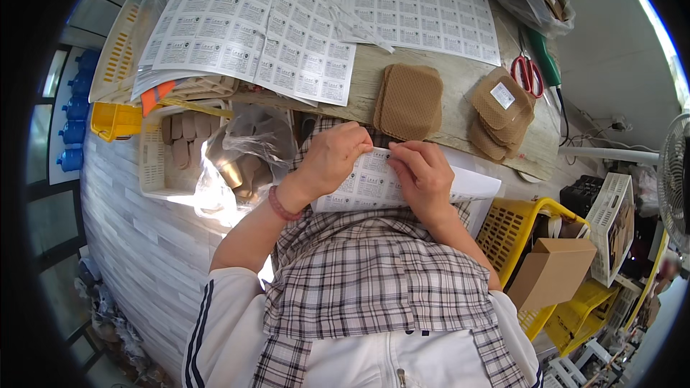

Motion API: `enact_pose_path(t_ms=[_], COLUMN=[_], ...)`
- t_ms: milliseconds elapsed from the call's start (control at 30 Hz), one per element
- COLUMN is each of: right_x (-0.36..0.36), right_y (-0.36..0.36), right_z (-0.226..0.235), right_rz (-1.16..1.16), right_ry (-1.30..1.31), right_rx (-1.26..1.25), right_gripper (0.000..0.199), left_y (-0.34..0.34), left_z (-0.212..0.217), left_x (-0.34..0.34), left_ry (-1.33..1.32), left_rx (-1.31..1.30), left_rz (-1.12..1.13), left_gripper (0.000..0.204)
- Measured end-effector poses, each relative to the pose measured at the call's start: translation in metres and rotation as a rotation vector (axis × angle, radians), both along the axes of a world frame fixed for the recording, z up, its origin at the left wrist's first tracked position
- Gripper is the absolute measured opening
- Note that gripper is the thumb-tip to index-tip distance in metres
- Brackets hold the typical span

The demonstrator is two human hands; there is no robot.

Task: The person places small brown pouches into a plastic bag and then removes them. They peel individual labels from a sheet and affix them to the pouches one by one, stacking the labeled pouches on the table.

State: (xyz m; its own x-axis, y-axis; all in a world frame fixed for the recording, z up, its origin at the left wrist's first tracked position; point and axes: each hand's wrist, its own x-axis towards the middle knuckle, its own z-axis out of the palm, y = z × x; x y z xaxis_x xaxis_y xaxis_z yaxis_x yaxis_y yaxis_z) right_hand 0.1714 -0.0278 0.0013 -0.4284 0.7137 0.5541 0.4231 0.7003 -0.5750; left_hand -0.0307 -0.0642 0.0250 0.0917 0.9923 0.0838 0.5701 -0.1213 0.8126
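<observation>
A white sheet of printed labels (pixel 371 181) lies across my lap, over the checked apron (pixel 359 280), at the table's front edge. My left hand (pixel 336 158) pinches the sheet's upper edge, its fingers pressed together. Close by on the right, my right hand (pixel 424 177) is closed on the same edge with thumb and forefinger. Whether a single label is between the fingertips is too small to tell. Just beyond my hands stands a stack of brown textured pads (pixel 410 100). Further right is a second, looser stack of pads (pixel 501 118), whose top one bears a white label (pixel 502 95).
More label sheets (pixel 215 25) cover the table's far left, and another sheet (pixel 424 11) lies at its back. Red-handled scissors (pixel 527 75) and a green-handled tool (pixel 544 61) rest at the right. A white crate (pixel 152 162) stands lower left; a yellow basket (pixel 503 226) holds a cardboard box (pixel 552 273).
</observation>
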Motion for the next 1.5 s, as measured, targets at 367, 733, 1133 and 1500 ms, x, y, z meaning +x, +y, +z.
enact_pose_path(t_ms=[367,733,1133,1500], right_x=[0.000,0.001,0.001,-0.002], right_y=[0.004,0.005,-0.002,-0.009], right_z=[-0.001,-0.005,-0.005,-0.011], right_rz=[0.017,0.030,0.013,0.020], right_ry=[0.022,-0.137,-0.083,0.225], right_rx=[-0.148,-0.215,0.054,-0.311], right_gripper=[0.015,0.015,0.025,0.015], left_y=[0.005,0.007,0.008,0.014], left_z=[-0.004,-0.003,-0.004,-0.008], left_x=[-0.002,0.003,-0.002,-0.039], left_ry=[0.064,0.047,-0.120,-0.363], left_rx=[0.023,0.007,-0.237,-0.622], left_rz=[-0.075,-0.106,-0.021,-0.085], left_gripper=[0.014,0.011,0.016,0.017])
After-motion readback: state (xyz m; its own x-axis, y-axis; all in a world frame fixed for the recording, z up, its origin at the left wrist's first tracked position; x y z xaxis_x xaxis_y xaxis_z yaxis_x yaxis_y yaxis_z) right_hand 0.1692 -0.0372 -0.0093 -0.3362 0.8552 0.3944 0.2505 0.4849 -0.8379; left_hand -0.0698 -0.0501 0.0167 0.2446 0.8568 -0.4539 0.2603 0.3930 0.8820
